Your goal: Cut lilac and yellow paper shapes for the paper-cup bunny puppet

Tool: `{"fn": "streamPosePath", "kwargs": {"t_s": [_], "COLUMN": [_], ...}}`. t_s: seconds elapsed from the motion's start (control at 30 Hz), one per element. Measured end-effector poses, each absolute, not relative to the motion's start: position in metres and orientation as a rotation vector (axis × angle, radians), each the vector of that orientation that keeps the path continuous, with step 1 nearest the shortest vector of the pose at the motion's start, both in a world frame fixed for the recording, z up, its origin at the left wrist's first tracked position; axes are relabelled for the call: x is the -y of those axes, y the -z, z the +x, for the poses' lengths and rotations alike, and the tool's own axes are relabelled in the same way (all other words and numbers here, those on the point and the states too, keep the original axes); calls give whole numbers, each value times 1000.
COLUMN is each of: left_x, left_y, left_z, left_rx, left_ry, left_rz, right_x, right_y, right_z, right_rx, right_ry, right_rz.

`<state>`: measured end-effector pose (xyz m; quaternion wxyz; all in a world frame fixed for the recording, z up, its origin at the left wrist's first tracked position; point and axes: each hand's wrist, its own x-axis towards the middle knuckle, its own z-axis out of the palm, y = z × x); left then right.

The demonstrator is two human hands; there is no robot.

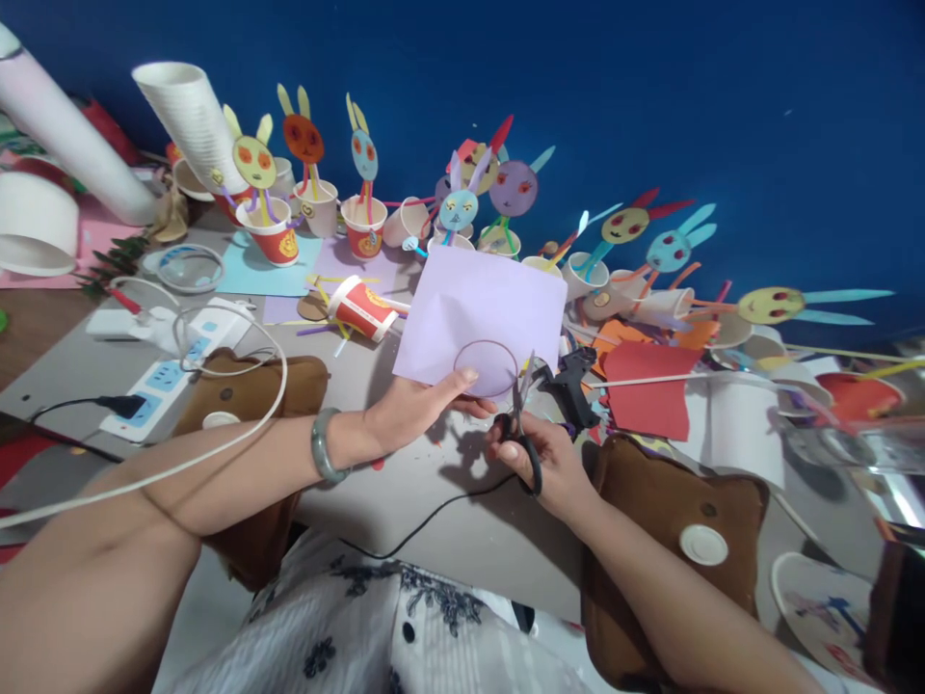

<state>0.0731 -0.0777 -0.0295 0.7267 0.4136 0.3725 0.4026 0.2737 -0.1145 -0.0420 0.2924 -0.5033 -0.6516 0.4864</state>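
We judge the purple paper (481,294) light and easily bent, best held at its lower edge, where our left hand (405,414) pinches, our right hand (547,465) gripping scissors (518,410).

Your smooth grey worktop (448,542) spreads out in front of you. On your left it carries a long white plastic power strip with blue socket plates (163,376), and behind that a round clear plastic dish (184,268). Farther back you have a flat light blue paper sheet (235,275). Nearer the middle, a red-and-white paper cup (359,306) lies on its side. A thin black cable (442,505) crosses the front.
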Motion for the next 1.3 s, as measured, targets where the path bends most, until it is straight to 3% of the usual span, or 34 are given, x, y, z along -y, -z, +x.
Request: {"fn": "streamPosePath", "kwargs": {"t_s": [1.3], "left_x": [80], "left_y": [25], "left_z": [74], "left_rx": [-847], "left_ry": [-797], "left_rz": [912], "right_x": [114], "right_y": [45], "right_z": [273], "right_rx": [1655], "right_ry": [-1291], "right_rz": [-1345]}}
